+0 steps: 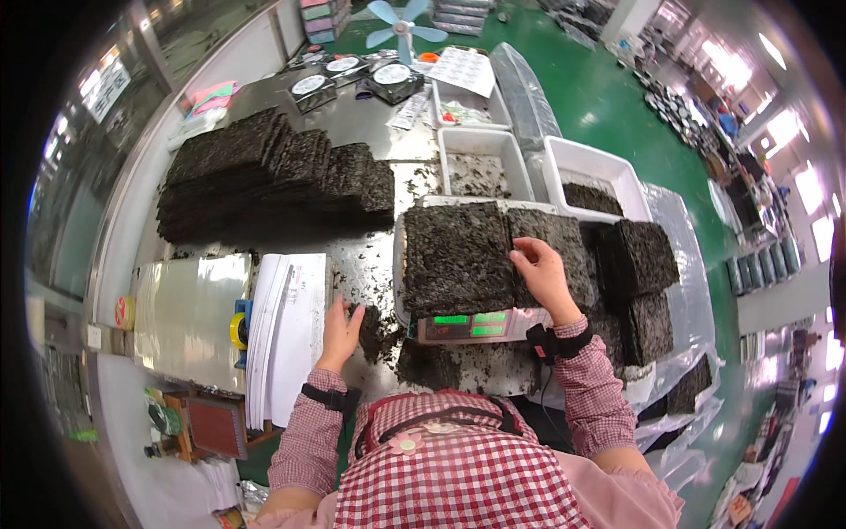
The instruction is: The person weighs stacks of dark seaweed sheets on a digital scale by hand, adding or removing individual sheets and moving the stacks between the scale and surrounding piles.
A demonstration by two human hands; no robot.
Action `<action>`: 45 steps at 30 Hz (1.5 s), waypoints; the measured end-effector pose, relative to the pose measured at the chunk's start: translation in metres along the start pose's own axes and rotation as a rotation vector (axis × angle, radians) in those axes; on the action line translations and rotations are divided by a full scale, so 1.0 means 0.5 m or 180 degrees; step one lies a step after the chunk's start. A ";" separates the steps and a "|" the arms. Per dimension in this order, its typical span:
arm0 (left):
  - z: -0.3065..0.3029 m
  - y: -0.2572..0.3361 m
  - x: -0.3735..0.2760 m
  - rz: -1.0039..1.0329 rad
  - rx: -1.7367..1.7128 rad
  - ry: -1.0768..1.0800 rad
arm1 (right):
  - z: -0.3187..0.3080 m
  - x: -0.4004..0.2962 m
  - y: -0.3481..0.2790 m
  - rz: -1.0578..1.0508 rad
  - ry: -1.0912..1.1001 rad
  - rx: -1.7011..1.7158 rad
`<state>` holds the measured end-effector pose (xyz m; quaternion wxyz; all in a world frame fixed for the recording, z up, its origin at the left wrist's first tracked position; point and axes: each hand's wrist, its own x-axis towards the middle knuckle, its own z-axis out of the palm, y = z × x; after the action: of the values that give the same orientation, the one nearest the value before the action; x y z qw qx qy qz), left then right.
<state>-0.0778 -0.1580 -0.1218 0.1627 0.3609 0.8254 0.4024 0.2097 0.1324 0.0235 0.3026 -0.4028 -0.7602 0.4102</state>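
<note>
My right hand (542,274) is over the seam between two stacks of dried seaweed sheets, its thumb and forefinger close together at the edge of the left stack (457,259); whether they pinch a sheet I cannot tell. The right stack (552,231) lies partly beneath that hand. Both stacks rest on a digital scale (462,328) with lit green displays. Fingers apart and holding nothing, my left hand (342,334) hovers between a pile of white paper (301,337) and loose seaweed scraps (378,334) on the metal table.
Long overlapping seaweed stacks (264,178) fill the back left. White plastic bins (486,162) stand behind the scale, one (595,175) at the right. More seaweed blocks (644,264) are piled right of my forearm. A tape dispenser (239,330) and a small fan (401,28) are also on the table.
</note>
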 end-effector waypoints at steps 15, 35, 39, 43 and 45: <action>0.002 0.316 0.013 -0.0021 -0.2183 -0.0681 | 0.055 -0.080 -0.026 -0.0275 0.0676 -0.0251; -0.007 0.366 -0.040 0.0270 -0.1931 0.0097 | 0.200 -0.058 -0.084 -0.2030 -0.0882 -0.2040; -0.065 0.369 0.044 0.0289 -0.2507 0.0120 | 0.175 -0.046 -0.103 -0.1671 -0.1002 -0.0936; -0.030 0.389 0.138 0.0659 -0.2389 0.0069 | 0.102 -0.048 -0.116 -0.1537 -0.0609 0.0158; 0.010 0.397 0.179 0.0849 -0.2268 0.0027 | 0.066 -0.066 -0.110 -0.1265 -0.0190 0.0456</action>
<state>-0.0444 -0.0079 0.0322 0.2207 0.3842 0.5802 0.6834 0.1798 0.0730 0.0510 0.3828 -0.2101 -0.8022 0.4072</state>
